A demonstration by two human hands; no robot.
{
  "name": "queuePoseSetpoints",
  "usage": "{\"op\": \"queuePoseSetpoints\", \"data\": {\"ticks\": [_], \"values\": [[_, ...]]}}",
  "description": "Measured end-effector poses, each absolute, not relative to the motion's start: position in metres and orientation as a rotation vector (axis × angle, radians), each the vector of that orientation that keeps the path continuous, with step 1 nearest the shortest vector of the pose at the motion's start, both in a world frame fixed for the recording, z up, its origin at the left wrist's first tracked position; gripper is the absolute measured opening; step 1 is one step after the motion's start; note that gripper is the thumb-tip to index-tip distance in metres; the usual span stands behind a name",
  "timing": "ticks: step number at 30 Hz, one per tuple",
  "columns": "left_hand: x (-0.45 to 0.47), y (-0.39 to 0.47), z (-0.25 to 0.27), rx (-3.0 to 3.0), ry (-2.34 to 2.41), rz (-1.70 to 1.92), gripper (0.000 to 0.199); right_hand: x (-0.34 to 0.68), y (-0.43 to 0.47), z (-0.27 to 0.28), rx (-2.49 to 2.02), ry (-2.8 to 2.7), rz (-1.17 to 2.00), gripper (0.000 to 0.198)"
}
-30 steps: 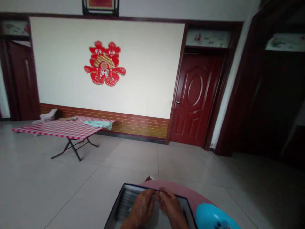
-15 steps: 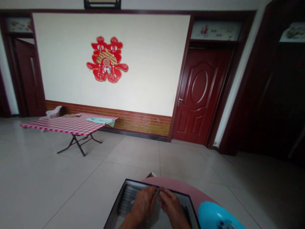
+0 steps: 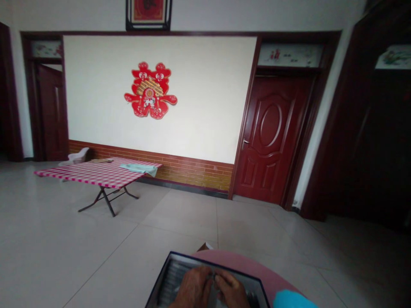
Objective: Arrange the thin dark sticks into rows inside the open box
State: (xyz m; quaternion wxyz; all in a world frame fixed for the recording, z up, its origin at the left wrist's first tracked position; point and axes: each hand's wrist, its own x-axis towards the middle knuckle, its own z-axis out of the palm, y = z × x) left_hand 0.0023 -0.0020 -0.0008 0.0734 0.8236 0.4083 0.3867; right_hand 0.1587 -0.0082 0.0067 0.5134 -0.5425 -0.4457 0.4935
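Note:
My left hand and my right hand meet at the bottom of the view, above a shallow dark-rimmed tray. Their fingertips are pinched close together on something small and dark, too tiny and blurred to name. Inside the tray, thin grey strip-like pieces lie in rows at the left. More dark pieces rest at its right side, partly behind my right hand. The tray stands on a round pink table.
A bright blue container is cut off at the lower right. Behind the pink table shows a small box corner. Farther off, a folding table with a checked cover bears a light green cloth. A red door is shut.
The view has tilted up, so the hands, tray and blue container sit lower in the picture. Both hands stay together over the tray, fingers still pinched.

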Motion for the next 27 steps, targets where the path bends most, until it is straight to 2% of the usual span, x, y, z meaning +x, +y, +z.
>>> {"op": "queuePoseSetpoints", "data": {"ticks": [7, 19, 27], "values": [[0.0, -0.005, 0.005, 2.56, 1.19, 1.255, 0.021, 0.158, -0.014, 0.015, -1.285, -1.135, 1.173, 0.038], [0.001, -0.005, 0.02, 2.606, 1.282, 1.104, 0.02, 0.156, -0.015, 0.02, -1.263, -1.142, 1.132, 0.034], [0.001, -0.006, 0.036, 2.68, 1.193, 1.168, 0.039, 0.153, -0.017, 0.022, -1.217, -1.169, 1.086, 0.037]]}}
